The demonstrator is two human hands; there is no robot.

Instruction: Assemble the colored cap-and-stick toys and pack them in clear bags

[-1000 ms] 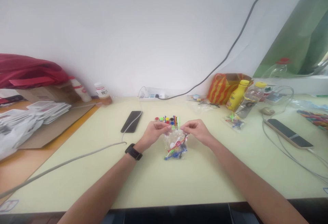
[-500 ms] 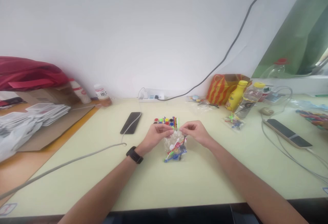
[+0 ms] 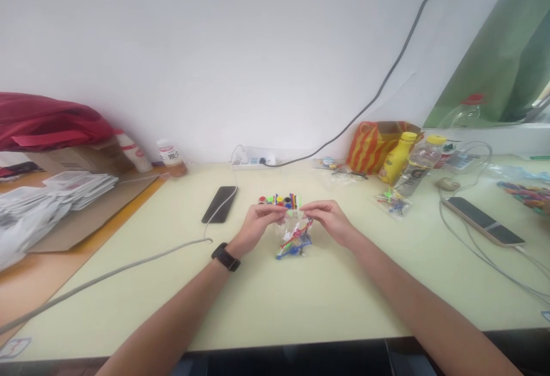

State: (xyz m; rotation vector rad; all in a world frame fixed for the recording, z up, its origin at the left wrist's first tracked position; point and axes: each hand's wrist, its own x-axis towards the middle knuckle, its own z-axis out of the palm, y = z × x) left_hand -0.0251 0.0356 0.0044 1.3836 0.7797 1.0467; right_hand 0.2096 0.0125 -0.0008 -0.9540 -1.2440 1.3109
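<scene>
Between my hands is a clear plastic bag (image 3: 294, 237) with small coloured plastic pieces inside, among them blue, red, white and green ones. My left hand (image 3: 259, 222), with a black watch on the wrist, pinches the bag's top edge at the left. At the right end of the same edge, my right hand (image 3: 329, 219) pinches with thumb and fingers. Just behind the bag, partly covered by my hands, lie rows of round coloured caps (image 3: 280, 199) and thin coloured sticks (image 3: 294, 200).
A black phone (image 3: 220, 204) with a cable lies left of my hands. To the right are another small bag of pieces (image 3: 393, 202), a yellow bottle (image 3: 398, 158), a clear bottle (image 3: 423, 164) and a second phone (image 3: 485, 221). A power strip (image 3: 253, 161) sits by the wall.
The lower part of the bag has risen a little and swung away from me. My hands stay at its top edge, their fingers a bit straighter.
</scene>
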